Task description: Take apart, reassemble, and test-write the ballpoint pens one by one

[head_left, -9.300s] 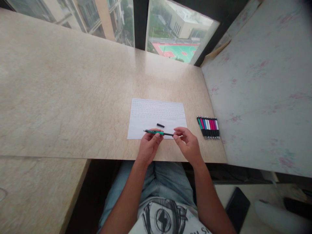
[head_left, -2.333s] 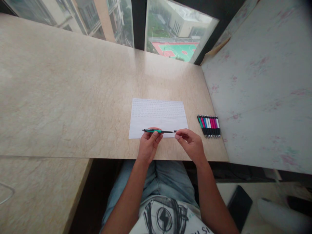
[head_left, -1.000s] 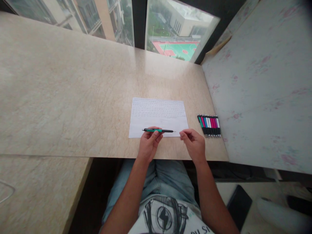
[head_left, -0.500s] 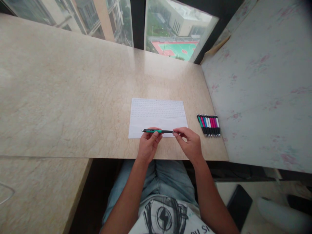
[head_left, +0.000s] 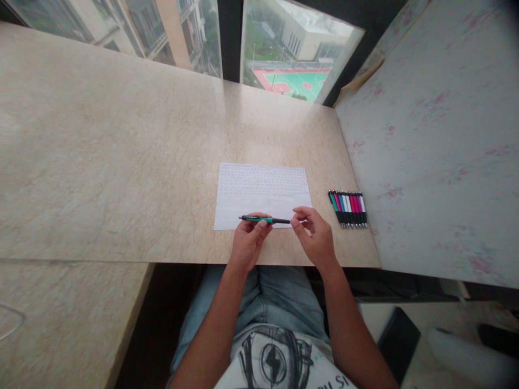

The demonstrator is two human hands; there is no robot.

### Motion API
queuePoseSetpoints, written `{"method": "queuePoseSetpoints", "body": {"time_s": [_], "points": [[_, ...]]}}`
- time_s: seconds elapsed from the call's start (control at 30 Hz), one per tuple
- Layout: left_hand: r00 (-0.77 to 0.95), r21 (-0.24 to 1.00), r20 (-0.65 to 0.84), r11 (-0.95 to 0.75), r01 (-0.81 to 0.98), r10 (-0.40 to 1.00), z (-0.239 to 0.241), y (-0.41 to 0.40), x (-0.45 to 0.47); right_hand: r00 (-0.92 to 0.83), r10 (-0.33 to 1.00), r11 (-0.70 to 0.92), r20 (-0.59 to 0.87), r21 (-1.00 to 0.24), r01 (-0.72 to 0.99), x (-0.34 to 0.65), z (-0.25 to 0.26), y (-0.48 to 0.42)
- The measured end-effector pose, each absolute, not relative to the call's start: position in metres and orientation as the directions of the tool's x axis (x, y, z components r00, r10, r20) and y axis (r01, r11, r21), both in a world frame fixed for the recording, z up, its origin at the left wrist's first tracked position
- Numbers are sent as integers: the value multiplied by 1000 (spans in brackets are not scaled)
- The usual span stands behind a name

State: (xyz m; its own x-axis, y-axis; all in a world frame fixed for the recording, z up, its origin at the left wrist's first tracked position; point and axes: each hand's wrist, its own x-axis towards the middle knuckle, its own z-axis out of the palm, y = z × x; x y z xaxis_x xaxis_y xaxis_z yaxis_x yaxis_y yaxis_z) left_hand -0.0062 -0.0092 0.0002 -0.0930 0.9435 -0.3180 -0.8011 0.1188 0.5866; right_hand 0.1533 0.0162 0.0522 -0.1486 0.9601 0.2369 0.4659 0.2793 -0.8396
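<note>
My left hand [head_left: 248,244] is closed around a green and black ballpoint pen [head_left: 265,219], thumb on top of the barrel. The pen lies level, its clip end to the left and its black grip to the right. At the right end, the thumb and a finger of my right hand [head_left: 314,233] pinch the tip, while the index finger is lifted a little above it. The tip itself is mostly hidden by these fingers. Under the hands lies a white sheet of paper [head_left: 263,186] with lines of writing on its upper half.
A row of several pens [head_left: 347,209] in green, pink, blue, white and purple lies by the patterned wall [head_left: 430,146] on the right. The stone-look countertop [head_left: 121,162] runs to the windows. A white cable [head_left: 18,321] shows at the lower left.
The pen and my left hand have shifted slightly to the right. My right index finger has lifted off the pen's tip; the thumb stays by it.
</note>
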Motion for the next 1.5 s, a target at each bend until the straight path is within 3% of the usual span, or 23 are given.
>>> {"method": "queuePoseSetpoints", "body": {"time_s": [0.17, 0.3, 0.4, 0.63, 0.83, 1.0, 1.3, 1.5], "points": [[-99, 585, -322, 116, -803, 941, -1, -9, -7, -237, 934, 352, 266, -786, 508, 156, 54, 17], [-89, 606, -325, 135, -784, 941, -1, -9, -6, -227, 962, 257, 151, -784, 565, 157, 53, 18], [-88, 612, -320, 135, -779, 943, -1, -10, -6, -234, 967, 208, 98, -833, 513, 157, 51, 18], [-86, 619, -325, 143, -772, 942, 1, -9, -5, -275, 958, 234, 85, -785, 573, 157, 52, 17], [-79, 613, -328, 149, -776, 941, 3, -9, -6, -230, 969, 200, 93, -839, 506, 157, 49, 18], [-74, 628, -324, 156, -762, 943, 3, -10, -6, -276, 950, 288, 147, -755, 589, 156, 49, 17], [-73, 628, -313, 149, -764, 947, 0, -9, -5, -213, 967, 238, 140, -795, 558, 157, 49, 16], [-70, 643, -305, 151, -751, 950, -1, -10, -5, -237, 964, 246, 123, -758, 604, 157, 44, 14]]}}
